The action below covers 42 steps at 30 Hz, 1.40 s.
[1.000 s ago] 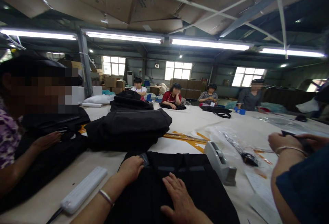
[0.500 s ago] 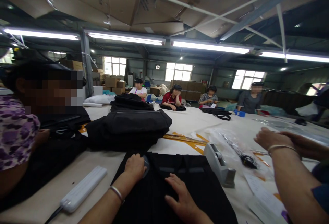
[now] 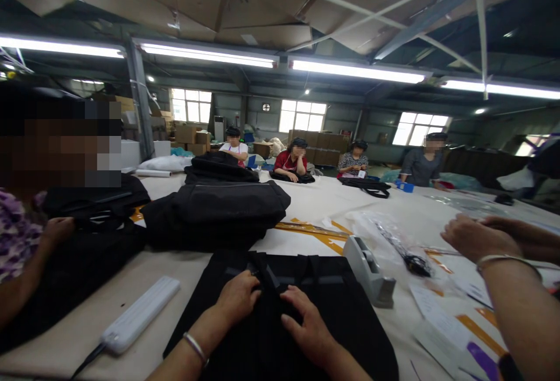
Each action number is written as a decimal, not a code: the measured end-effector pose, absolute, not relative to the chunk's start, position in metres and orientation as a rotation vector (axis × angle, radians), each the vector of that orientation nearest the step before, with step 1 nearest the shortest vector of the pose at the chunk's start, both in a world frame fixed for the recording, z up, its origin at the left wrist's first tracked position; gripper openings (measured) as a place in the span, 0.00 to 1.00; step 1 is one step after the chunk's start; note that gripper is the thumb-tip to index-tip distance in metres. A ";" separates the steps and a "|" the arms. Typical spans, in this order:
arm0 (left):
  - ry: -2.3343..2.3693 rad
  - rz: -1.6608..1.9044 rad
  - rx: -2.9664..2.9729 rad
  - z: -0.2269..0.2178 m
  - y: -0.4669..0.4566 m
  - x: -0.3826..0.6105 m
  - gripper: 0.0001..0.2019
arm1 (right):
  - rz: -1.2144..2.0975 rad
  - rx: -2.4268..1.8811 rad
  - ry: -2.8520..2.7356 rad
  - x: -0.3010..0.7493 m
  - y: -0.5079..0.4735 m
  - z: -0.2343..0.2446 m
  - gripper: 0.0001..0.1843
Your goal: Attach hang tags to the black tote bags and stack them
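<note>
A black fabric bag (image 3: 350,322) lies flat in front of me, with dark straps and a grey strip across its upper part. My left hand (image 3: 238,298) rests on the bag's upper left, fingers curled in on a dark strap (image 3: 263,270); the fingertips are partly hidden. On the bag's middle lies my right hand (image 3: 308,325), palm down, thumb apart from the fingers. Its fingertips touch the fabric beside the strap's grey patch (image 3: 273,279). A grey tape dispenser (image 3: 370,273) stands at the bag's right edge.
A white power strip (image 3: 142,314) lies left of the bag. Behind are stacked black bags (image 3: 214,215). A co-worker's arm (image 3: 516,287) reaches in from the right; another person (image 3: 21,235) sits at the left. Plastic bags (image 3: 380,235) and papers (image 3: 450,340) lie at right.
My left hand has moved down and right on the bag, nearer my right hand, and a strap now stands up between them. My right hand has barely moved.
</note>
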<state>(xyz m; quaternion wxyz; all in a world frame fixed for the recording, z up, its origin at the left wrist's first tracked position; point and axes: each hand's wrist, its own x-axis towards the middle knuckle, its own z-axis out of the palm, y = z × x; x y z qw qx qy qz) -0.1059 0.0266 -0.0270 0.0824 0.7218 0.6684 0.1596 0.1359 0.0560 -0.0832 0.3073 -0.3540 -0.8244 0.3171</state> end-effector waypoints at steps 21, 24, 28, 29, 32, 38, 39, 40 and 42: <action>1.619 0.297 2.341 -0.043 0.010 -0.087 0.31 | 0.585 -0.730 -2.738 0.175 0.013 -0.066 0.23; 1.618 0.297 2.325 -0.041 0.010 -0.086 0.32 | 0.544 -0.624 -2.766 0.182 0.006 -0.065 0.30; 1.648 0.316 2.319 -0.045 0.009 -0.082 0.30 | 0.519 -0.782 -2.705 0.184 -0.001 -0.028 0.25; 1.658 0.320 2.318 -0.046 0.008 -0.080 0.29 | 0.526 -0.831 -2.663 0.183 0.000 -0.016 0.22; 1.689 0.303 2.326 -0.051 0.005 -0.075 0.30 | 0.485 -0.883 -2.551 0.173 0.013 0.011 0.20; 1.720 0.282 2.362 -0.059 0.005 -0.071 0.33 | 0.367 -1.089 -2.598 0.143 0.056 -0.007 0.35; 1.719 0.279 2.368 -0.060 0.005 -0.071 0.33 | 0.353 -1.147 -2.620 0.141 0.061 -0.018 0.36; 1.716 0.274 2.370 -0.060 0.005 -0.071 0.33 | 0.343 -1.200 -2.638 0.140 0.066 -0.030 0.37; 1.713 0.256 2.363 -0.058 0.006 -0.070 0.33 | 0.336 -1.280 -2.656 0.143 0.072 -0.052 0.38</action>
